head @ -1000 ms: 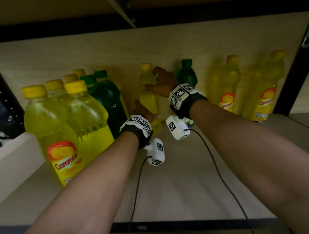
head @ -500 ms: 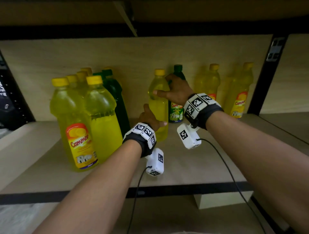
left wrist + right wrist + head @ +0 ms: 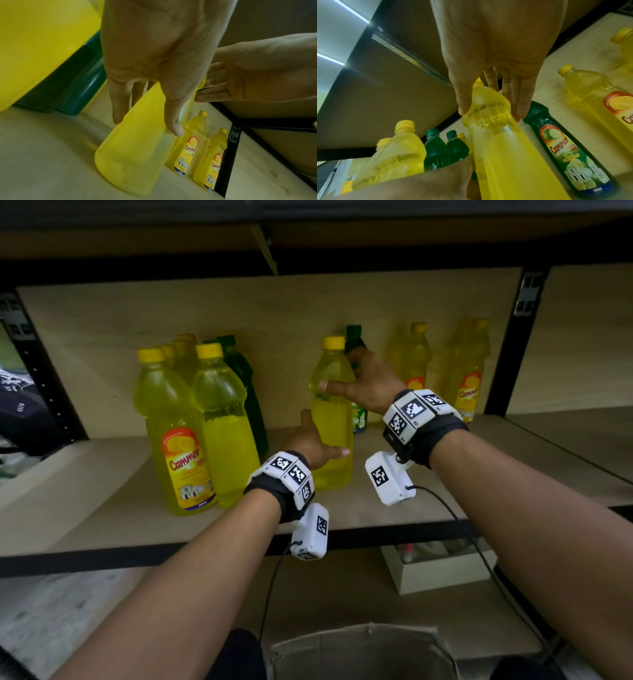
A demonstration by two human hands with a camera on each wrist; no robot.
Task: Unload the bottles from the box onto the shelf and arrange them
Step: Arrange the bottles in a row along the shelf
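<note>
A yellow bottle (image 3: 332, 412) with a yellow cap stands upright on the wooden shelf (image 3: 102, 508), near its middle. My left hand (image 3: 311, 440) grips its lower body, thumb on one side and fingers on the other (image 3: 147, 125). My right hand (image 3: 342, 374) grips its shoulder just below the neck (image 3: 491, 115). A green lime bottle (image 3: 565, 148) stands right behind it, against the back panel. The cardboard box (image 3: 359, 645) shows at the bottom edge, below the shelf.
A cluster of yellow bottles (image 3: 178, 433) and green bottles (image 3: 246, 378) fills the shelf's left. Two more yellow bottles (image 3: 471, 378) stand at the back right beside a black upright post (image 3: 513, 347). A small white box (image 3: 442, 570) sits under the shelf.
The head view has drawn back and dropped, so the shelf's front edge and the box now show. Both hands keep hold of the yellow bottle.
</note>
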